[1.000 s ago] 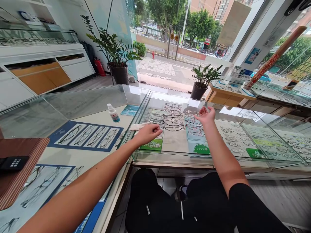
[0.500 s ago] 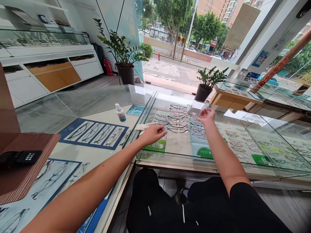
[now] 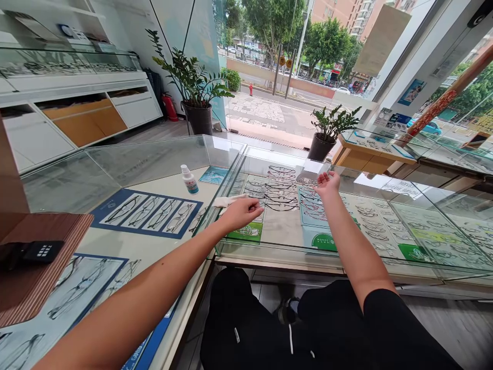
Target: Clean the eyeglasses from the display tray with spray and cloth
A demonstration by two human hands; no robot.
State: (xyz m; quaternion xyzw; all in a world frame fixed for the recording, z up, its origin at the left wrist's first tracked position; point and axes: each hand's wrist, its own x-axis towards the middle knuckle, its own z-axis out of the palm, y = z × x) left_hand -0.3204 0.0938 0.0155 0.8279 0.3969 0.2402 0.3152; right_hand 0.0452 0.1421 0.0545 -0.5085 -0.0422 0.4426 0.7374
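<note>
My left hand (image 3: 244, 211) is over the glass counter (image 3: 283, 237), its fingers curled in loosely and nothing visible in them. Just behind that hand lies a crumpled white cloth (image 3: 225, 201). My right hand (image 3: 328, 183) is further right near the counter's far side, palm turned up, fingers apart and slightly bent, holding nothing. Between both hands a column of eyeglasses (image 3: 282, 194) runs from back to front. More eyeglasses (image 3: 311, 203) show on a pale blue card beside my right forearm. I cannot tell whether either hand touches the glass.
A white spray bottle (image 3: 189, 180) stands on the left counter, near a blue display board (image 3: 181, 234) with several eyeglasses. A brown box (image 3: 46, 267) with a black device sits at the left edge. Potted plants (image 3: 319, 146) stand beyond the counter by the glass doors.
The view has shifted very slightly. Both hands keep almost the same place and pose, and nothing on the counters has moved.
</note>
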